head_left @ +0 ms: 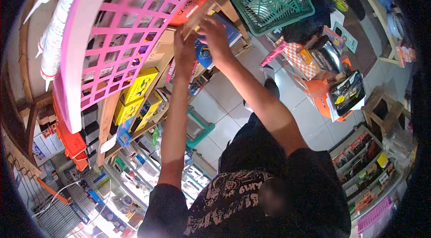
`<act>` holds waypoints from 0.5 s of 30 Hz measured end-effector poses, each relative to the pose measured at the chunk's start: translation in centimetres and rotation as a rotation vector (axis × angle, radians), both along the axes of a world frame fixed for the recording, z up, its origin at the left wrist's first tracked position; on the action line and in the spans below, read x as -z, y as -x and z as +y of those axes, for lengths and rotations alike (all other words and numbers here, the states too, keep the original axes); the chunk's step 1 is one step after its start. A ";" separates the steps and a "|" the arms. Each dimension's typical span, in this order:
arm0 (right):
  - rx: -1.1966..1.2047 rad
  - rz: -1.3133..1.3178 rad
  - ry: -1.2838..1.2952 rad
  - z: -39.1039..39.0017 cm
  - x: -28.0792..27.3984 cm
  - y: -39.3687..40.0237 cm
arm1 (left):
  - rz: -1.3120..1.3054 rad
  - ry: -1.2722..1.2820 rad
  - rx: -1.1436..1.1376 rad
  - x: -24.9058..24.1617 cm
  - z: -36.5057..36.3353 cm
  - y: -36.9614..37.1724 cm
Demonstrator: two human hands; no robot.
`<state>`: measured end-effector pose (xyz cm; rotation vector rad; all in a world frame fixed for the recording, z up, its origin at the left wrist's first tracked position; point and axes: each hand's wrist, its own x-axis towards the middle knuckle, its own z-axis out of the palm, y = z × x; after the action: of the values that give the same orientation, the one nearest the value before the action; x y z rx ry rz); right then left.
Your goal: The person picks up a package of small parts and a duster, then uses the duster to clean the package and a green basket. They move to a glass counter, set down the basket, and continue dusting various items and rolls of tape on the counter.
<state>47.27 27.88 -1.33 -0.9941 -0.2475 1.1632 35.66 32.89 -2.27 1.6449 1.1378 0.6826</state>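
Note:
My left hand (183,51) is raised at the shelf, its fingers closed on a small tan cardboard piece (192,28). Beside it on the right is my right hand (214,39), fingers apart and bent towards the cardboard; whether they touch it is unclear. Behind and below the hands is a blue box (231,33), partly covered by the right hand. A red-orange package (191,6) lies just above the left hand.
A pink plastic basket (74,58) fills the upper left. Yellow boxes (141,85) stand on the shelf below it. At the top is a green basket (306,10). A person's dark-haired head (307,24) is nearby, beside an orange box (321,96). A wooden stool (387,105) stands at right.

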 end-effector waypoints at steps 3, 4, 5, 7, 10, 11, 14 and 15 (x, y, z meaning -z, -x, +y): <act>0.226 0.132 0.252 -7.2 -1.7 -0.2 | 0.063 0.062 -0.012 -2.6 -3.9 -1.4; 0.267 0.141 0.387 -8.8 -2.3 -0.8 | 0.040 0.120 -0.096 -3.2 -5.1 -2.0; 0.287 0.174 0.424 -10.2 -1.8 -1.7 | -0.171 0.140 -0.193 -2.1 -5.8 -1.6; 0.364 0.194 0.475 -11.6 -0.8 -3.8 | 0.180 -0.297 -0.296 -2.3 -6.0 -0.7; 0.408 0.164 0.506 -11.7 -1.0 -6.8 | 0.658 -0.742 -0.405 -4.5 -5.6 0.0; 0.392 0.138 0.564 -11.0 -0.8 -7.7 | 0.865 -0.707 -0.310 -4.4 -4.4 1.0; 0.336 0.093 0.640 -9.2 -1.1 -10.3 | 0.952 -0.623 -0.174 -2.0 -0.9 3.3; 0.259 0.052 0.630 -8.8 0.7 -11.1 | 1.079 -0.659 -0.127 -1.9 -1.0 3.3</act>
<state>58.36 19.05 -2.04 -1.4908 0.3061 1.0414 32.39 31.86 -0.38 2.6591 1.8984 0.1916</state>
